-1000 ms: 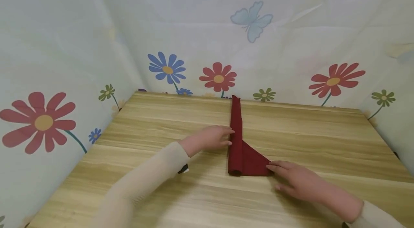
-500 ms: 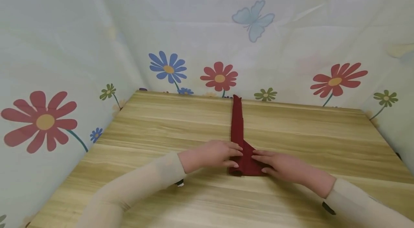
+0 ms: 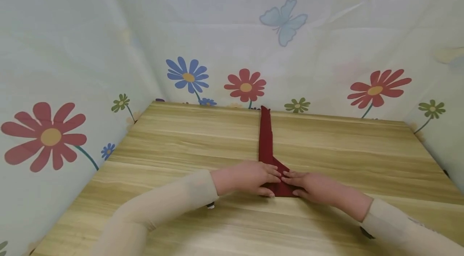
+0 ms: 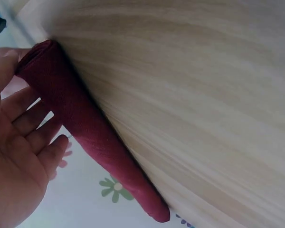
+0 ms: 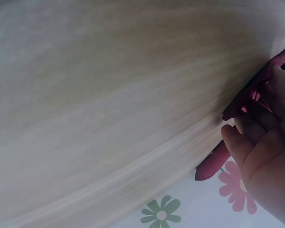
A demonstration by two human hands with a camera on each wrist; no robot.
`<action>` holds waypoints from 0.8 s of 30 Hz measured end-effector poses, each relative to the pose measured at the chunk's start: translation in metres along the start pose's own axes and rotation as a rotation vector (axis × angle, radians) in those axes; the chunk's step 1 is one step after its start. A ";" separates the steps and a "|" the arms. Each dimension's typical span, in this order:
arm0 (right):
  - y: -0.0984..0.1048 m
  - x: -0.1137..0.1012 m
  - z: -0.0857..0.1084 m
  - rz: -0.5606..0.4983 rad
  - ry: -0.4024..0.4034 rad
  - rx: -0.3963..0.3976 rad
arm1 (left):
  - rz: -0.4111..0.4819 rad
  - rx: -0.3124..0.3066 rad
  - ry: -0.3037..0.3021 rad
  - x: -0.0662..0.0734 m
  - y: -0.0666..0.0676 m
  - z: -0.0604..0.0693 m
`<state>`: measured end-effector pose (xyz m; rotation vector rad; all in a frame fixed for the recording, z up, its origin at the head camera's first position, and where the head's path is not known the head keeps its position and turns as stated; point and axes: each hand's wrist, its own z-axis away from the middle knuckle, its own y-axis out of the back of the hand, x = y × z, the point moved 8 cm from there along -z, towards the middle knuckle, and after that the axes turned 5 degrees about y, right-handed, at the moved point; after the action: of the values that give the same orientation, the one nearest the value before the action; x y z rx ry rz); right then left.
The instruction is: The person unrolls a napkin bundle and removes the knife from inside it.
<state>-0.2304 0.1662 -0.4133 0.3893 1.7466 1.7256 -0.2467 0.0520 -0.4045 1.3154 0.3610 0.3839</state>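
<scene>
A dark red cloth (image 3: 266, 139) lies on the table, its left part rolled into a long narrow strip, with a flat triangular flap at its near right. Across the near end of the roll rests the left hand (image 3: 250, 177), fingers extended over the top. The right hand (image 3: 320, 187) touches the flap from the right, its fingertips close to the left ones. In the left wrist view the rolled cloth (image 4: 80, 109) shows a coiled end beside the left hand (image 4: 23, 152). The right wrist view shows the right hand (image 5: 266, 147) with fingers against the cloth (image 5: 249, 97).
The wood-grain table (image 3: 181, 135) extends around the cloth on both sides. Behind and beside it hangs a pale backdrop (image 3: 217, 26) printed with flowers and a butterfly. The far end of the roll reaches the table's back edge.
The left hand has moved down and right along the roll, onto its near end. The right hand has moved left over the flap, bringing the hands close together.
</scene>
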 end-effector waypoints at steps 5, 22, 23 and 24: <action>-0.001 0.003 0.004 -0.009 0.000 -0.002 | -0.041 0.013 -0.027 0.005 -0.004 -0.003; -0.002 0.009 0.016 -0.053 -0.020 0.028 | 0.035 0.055 0.023 0.000 0.003 0.009; -0.002 0.010 0.017 -0.059 -0.023 0.024 | 0.039 0.061 0.032 0.000 0.004 0.011; -0.002 0.010 0.018 -0.065 -0.027 0.021 | 0.043 0.064 0.041 -0.001 0.005 0.012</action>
<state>-0.2265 0.1859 -0.4167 0.3589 1.7409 1.6501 -0.2424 0.0421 -0.3970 1.3807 0.3829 0.4388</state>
